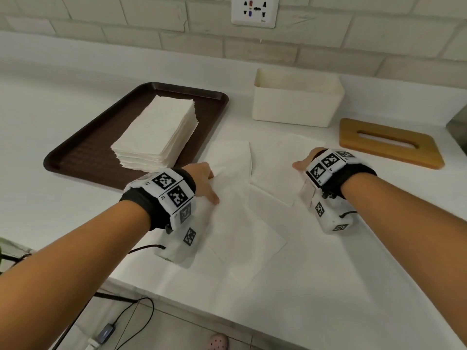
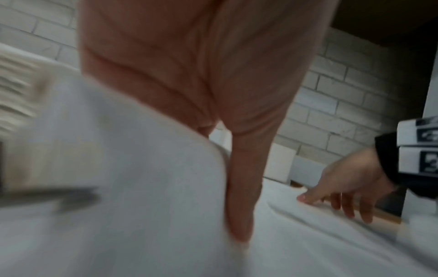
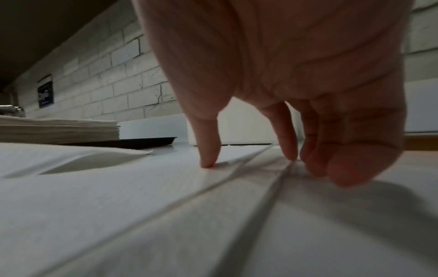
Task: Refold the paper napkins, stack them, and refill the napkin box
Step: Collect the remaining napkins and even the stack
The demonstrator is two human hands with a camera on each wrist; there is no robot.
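Leftmost, a brown tray (image 1: 75, 157) carries the stack of folded napkins (image 1: 156, 132). Beside its near corner, the left hand (image 1: 202, 180) pinches a lifted edge of an unfolded napkin (image 1: 240, 223) lying on the white counter (image 1: 50, 109). Farther right, the right hand (image 1: 307, 161) presses spread fingertips (image 3: 208, 161) onto a second unfolded napkin (image 1: 275, 178). Behind it stands the open napkin box (image 1: 298, 104); its wooden slotted lid (image 1: 389, 142) lies flat at far right.
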